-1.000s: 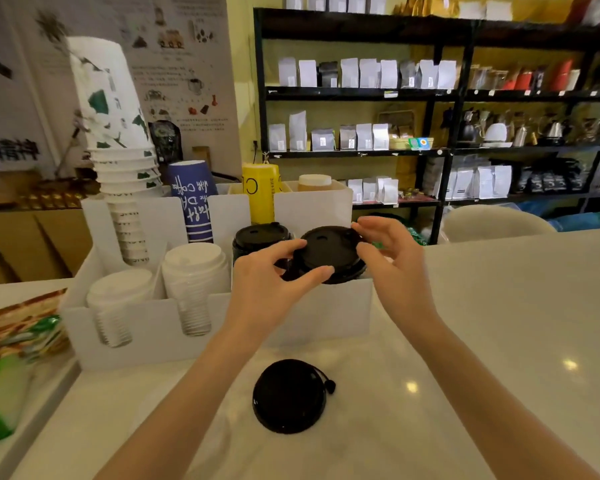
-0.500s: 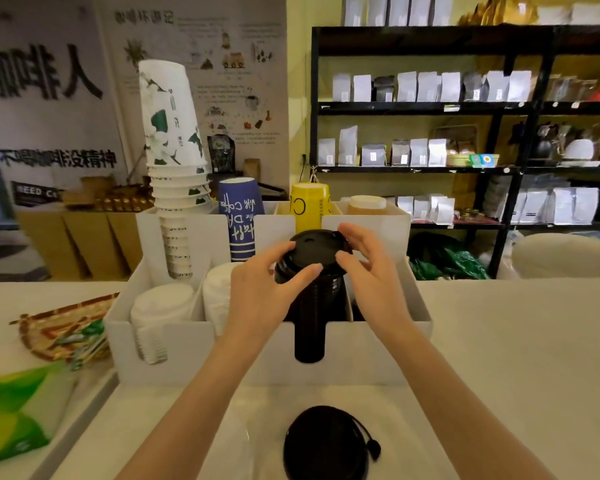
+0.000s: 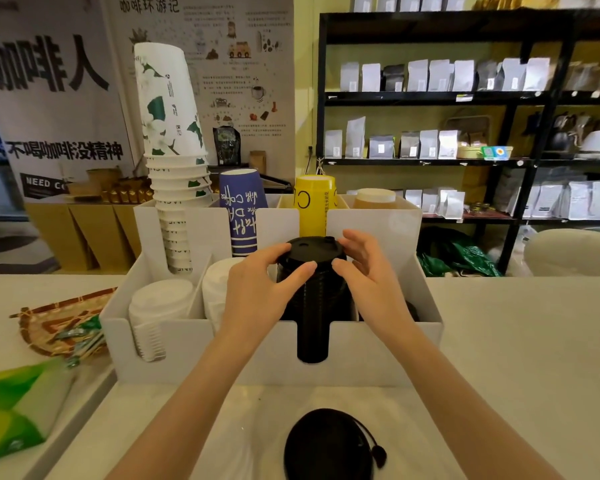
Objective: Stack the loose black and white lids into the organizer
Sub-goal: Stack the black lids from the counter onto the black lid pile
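Loose black lid (image 3: 328, 445) cut by bottom edge.

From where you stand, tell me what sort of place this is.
Most likely a coffee shop counter. A white plastic organizer holds stacked paper cups and a stack of black plastic lids; black metal shelves behind carry rows of sealed pouches, probably coffee beans; a wall poster shows coffee drawings.

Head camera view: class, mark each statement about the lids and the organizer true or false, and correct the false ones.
1. Both hands are at the top black lid of the stack. True.
2. A loose black lid lies on the counter in front of the organizer. True.
3. The white lid stack sits right of the black stack. False: it sits left.
4. The left hand holds a yellow cup. False: the yellow cup stands in the back row.
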The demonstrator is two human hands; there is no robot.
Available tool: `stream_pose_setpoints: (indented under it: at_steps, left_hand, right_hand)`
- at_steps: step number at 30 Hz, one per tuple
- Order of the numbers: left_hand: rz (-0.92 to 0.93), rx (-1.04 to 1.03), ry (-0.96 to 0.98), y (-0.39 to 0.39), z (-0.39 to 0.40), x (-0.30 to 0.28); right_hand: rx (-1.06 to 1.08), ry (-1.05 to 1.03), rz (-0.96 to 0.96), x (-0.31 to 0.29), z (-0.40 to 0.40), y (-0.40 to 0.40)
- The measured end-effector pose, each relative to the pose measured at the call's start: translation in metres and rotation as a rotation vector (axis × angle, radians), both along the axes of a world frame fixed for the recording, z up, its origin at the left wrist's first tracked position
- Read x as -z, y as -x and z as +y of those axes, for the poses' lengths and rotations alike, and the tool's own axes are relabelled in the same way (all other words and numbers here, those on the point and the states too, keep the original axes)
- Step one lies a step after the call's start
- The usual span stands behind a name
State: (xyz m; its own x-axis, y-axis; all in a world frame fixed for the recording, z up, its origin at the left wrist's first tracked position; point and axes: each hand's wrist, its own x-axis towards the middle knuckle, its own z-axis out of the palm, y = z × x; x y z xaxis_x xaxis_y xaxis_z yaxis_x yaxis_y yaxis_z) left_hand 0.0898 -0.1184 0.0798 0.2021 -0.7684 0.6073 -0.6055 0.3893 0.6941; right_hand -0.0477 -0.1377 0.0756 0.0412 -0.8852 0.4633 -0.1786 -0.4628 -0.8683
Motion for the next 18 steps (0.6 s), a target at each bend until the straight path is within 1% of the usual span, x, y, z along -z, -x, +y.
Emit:
stream_pose_setpoints:
  at_steps: [5, 10, 15, 18]
  left_hand:
    - [-0.043, -0.031, -0.014, 0.001, 0.001, 0.0]
    - [-0.132, -0.001, -0.028, -0.001, 0.001, 0.001]
    - [-0.061, 0.088, -0.087, -0.005, 0.0, 0.002]
    - [-0.039, 0.165, -0.122, -0.005, 0.004, 0.001]
  right_hand:
    - [-0.016, -0.012, 0.021, 0.003, 0.0, 0.0]
    - [-0.017, -0.042, 0.005, 0.003, -0.001, 0.005]
    - [-0.025, -0.016, 0.058, 0.006, 0.003, 0.007]
    - [0.063, 0.042, 0.042, 0.003, 0.008, 0.011]
